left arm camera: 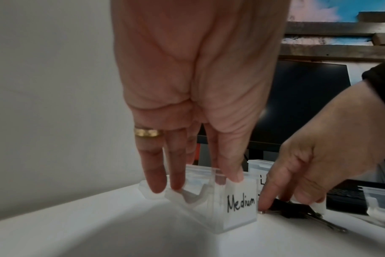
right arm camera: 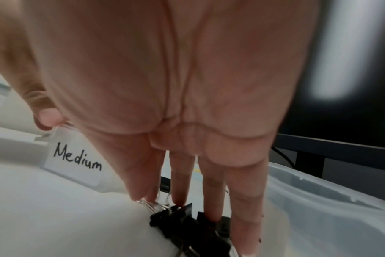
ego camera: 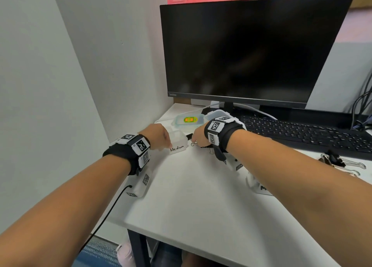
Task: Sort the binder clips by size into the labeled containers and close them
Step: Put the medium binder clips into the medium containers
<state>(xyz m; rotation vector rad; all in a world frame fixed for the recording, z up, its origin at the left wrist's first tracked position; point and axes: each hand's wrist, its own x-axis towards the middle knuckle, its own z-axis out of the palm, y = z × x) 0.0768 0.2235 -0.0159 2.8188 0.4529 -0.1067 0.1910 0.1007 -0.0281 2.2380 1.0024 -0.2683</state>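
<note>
A small clear container labelled "Medium" stands open on the white desk, its lid hanging to the left. My left hand holds it from above, thumb on the front rim and fingers on the lid side. Just right of it lie several black binder clips with wire handles. My right hand reaches down onto them, fingers fairly straight, index tip on a wire handle. No clip is lifted.
Larger binder clips lie at the right, near the keyboard. Another labelled container is half hidden under my right forearm. A translucent tub and a box with a yellow-green item sit before the monitor.
</note>
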